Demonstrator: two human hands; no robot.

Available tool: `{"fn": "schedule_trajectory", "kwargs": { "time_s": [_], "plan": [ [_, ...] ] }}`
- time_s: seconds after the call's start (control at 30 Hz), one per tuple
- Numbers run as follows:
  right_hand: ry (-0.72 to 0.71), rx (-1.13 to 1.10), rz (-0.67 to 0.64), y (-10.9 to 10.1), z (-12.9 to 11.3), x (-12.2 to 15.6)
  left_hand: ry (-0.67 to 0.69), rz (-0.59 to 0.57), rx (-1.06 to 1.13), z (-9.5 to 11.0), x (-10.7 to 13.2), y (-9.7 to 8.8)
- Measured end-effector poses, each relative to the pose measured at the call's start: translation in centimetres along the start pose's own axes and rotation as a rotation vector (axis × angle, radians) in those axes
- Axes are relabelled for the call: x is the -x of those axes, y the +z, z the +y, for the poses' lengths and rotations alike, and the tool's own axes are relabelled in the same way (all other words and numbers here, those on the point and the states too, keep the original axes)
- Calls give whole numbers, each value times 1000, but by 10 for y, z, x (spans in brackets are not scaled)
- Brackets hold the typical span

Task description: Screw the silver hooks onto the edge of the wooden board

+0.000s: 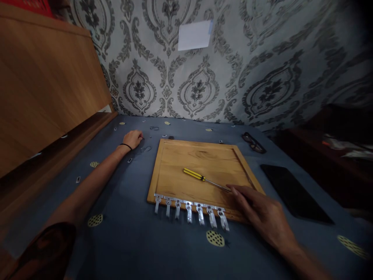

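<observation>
A wooden board (204, 159) lies flat on a blue patterned cloth (131, 241). A metal strip of several hooks (190, 208) runs along the board's near edge. A screwdriver with a yellow and black handle (196, 174) lies on the board, its shaft pointing towards my right hand (264, 216). That hand rests on the board's near right corner, fingers loosely stretched, fingertips touching the shaft's tip. My left hand (132, 139) reaches far to the left of the board, fingers curled in a pinch over small metal parts (146, 148) on the cloth.
A dark phone (294, 192) lies right of the board, and glasses (253, 142) lie behind its far right corner. A wooden panel (49, 85) stands along the left. Patterned wallpaper with a white sheet (194, 35) fills the back. Small bits are scattered on the cloth.
</observation>
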State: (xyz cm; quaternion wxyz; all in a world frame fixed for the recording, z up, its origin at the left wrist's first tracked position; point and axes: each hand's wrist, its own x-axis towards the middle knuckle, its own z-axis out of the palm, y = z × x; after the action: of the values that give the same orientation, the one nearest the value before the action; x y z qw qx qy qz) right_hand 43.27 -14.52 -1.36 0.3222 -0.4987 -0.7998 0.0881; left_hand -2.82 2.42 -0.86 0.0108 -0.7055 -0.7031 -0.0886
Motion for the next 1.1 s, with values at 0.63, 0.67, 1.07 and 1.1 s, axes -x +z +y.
{"fn": "schedule_trajectory", "kwargs": {
  "time_s": [0.63,0.67,1.07,1.1],
  "plan": [
    [-64,10,9,1,1,0,-13,-32,65,3,25,-17],
    [-62,8,10,1,2,1,-7,-36,82,4,26,-19],
    [-40,18,2,0,2,1,107,-273,370,10,56,-15],
    [-40,18,-1,0,1,1,94,-289,405,8,57,-15]
  ]
}}
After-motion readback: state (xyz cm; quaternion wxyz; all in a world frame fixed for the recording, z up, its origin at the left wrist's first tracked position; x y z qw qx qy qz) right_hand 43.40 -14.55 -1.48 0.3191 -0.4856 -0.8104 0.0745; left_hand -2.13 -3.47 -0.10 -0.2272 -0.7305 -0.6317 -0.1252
